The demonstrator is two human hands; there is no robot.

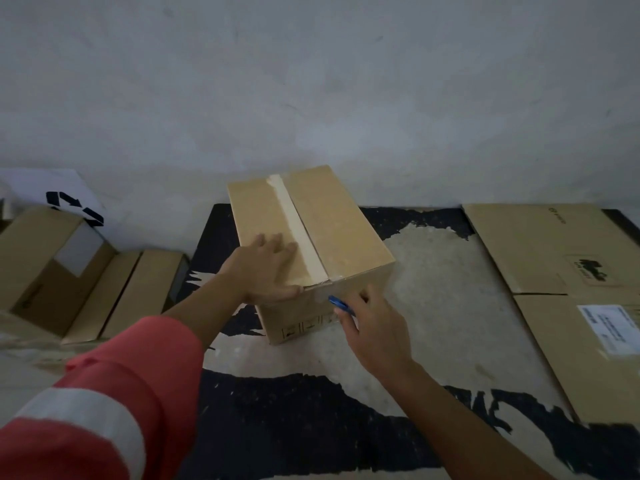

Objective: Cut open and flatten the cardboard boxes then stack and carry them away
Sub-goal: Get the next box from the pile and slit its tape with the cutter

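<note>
Nearest, an orange sleeve (114,393) with a pale band on the left arm. Right hand (374,327): fingers curled round a blue cutter (339,303), its tip at the near top edge of the sealed box (346,230), just where the tape strip (298,230) folds over the end. Blade too small to see. Left hand (266,268) lies flat on the lid left of the tape, fingers straight and pressing, thumb on the near edge. Box sits upright mid-frame on a worn black surface (277,410).

Step looks like the start of the tape slit. To do it well:
- Enter at the seam between the flaps.
- Keep the blade shallow and run it away from the body down the strip's centre.
- Left fingertips are just beside the tape line, so slide them left first.
- Press down so the box doesn't skid.

Level with the box, flattened cardboard (554,258) lies at right. Open boxes (45,271) at left are not yet flattened. Wall (311,81) is just behind the box's far end.
</note>
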